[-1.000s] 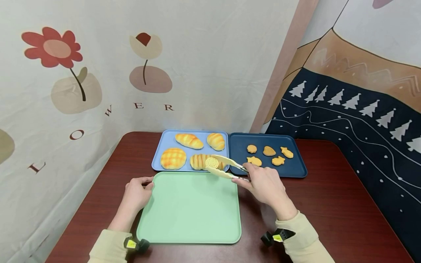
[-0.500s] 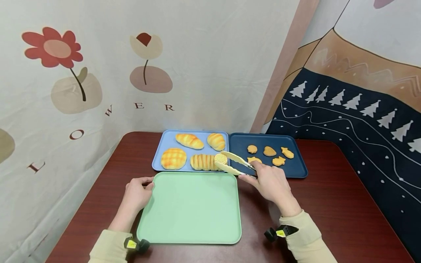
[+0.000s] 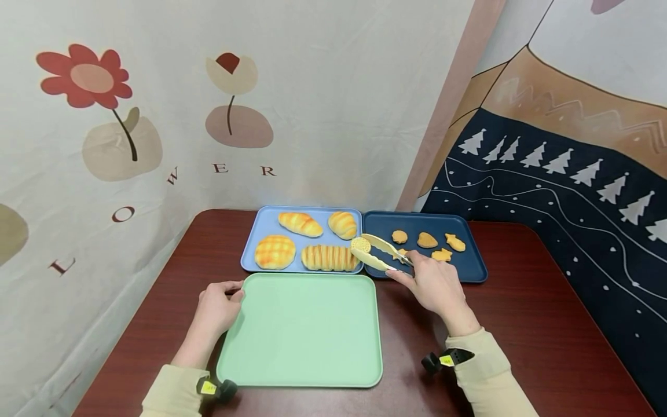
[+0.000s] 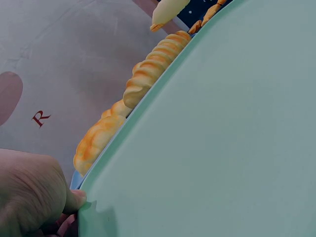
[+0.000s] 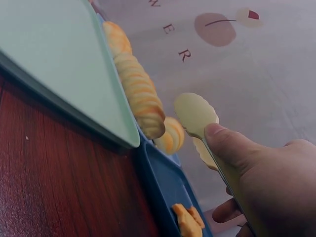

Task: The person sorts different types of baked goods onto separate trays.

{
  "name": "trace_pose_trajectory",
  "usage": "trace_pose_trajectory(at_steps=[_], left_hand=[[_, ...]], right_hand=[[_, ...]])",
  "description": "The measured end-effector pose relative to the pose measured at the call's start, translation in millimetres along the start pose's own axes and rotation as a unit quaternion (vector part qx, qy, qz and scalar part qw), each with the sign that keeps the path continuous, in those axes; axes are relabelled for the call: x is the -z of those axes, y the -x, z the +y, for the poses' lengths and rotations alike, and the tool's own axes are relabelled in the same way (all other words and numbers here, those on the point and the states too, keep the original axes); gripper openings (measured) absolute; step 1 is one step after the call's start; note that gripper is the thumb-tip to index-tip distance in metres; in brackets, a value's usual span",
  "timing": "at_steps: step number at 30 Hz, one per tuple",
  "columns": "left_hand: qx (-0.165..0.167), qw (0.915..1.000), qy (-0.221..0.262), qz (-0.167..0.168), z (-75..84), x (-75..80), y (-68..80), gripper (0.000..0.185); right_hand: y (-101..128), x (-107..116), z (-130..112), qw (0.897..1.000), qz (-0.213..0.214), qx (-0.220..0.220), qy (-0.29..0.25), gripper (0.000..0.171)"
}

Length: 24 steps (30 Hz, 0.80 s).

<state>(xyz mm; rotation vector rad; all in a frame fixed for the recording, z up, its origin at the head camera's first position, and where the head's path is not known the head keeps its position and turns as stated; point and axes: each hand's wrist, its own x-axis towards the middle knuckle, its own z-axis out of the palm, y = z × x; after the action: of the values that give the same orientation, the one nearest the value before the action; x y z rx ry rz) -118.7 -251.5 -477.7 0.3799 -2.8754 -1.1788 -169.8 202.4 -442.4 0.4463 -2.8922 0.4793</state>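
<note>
My right hand [image 3: 435,289] grips a pair of tongs [image 3: 378,264] with cream scalloped tips. Between those tips is a round, pale yellow biscuit [image 3: 361,246] with a dotted surface. It overlaps the seam between the light blue tray [image 3: 247,255] and the dark blue tray [image 3: 476,269], just right of a ridged long bread [image 3: 329,258]. My left hand [image 3: 220,304] pinches the far left corner of a light green tray [image 3: 302,330]. In the left wrist view its thumb [image 4: 76,200] lies at the rim, the other fingers partly hidden below.
The light blue tray also bears a checked round bun [image 3: 275,252], a long roll [image 3: 300,224] and a small striped roll [image 3: 342,225]. On the dark blue tray lie several small biscuits, among them a heart [image 3: 427,240] and a fish [image 3: 455,242]. A printed curtain [image 3: 333,116] hangs behind the table.
My right hand and the tongs have moved right and slightly away from me, carrying the round biscuit off from over the ridged bread. The left hand and green tray stay put.
</note>
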Motion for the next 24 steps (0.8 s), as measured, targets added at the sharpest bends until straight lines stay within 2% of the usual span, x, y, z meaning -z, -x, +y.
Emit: trace_pose_trajectory(at_steps=[8,24], left_hand=[[0.007,1.0000,-0.001,0.002,-0.7,-1.3,0.5,0.035],[-0.011,0.9999,-0.004,0.007,-1.8,-0.9,-0.6,0.034]], right_hand=[[-4.3,-4.5,7.3,1.000,-0.013,-0.015,-0.001,0.075],[-12.3,-9.0,20.7,0.999,-0.025,-0.046,0.013,0.074]])
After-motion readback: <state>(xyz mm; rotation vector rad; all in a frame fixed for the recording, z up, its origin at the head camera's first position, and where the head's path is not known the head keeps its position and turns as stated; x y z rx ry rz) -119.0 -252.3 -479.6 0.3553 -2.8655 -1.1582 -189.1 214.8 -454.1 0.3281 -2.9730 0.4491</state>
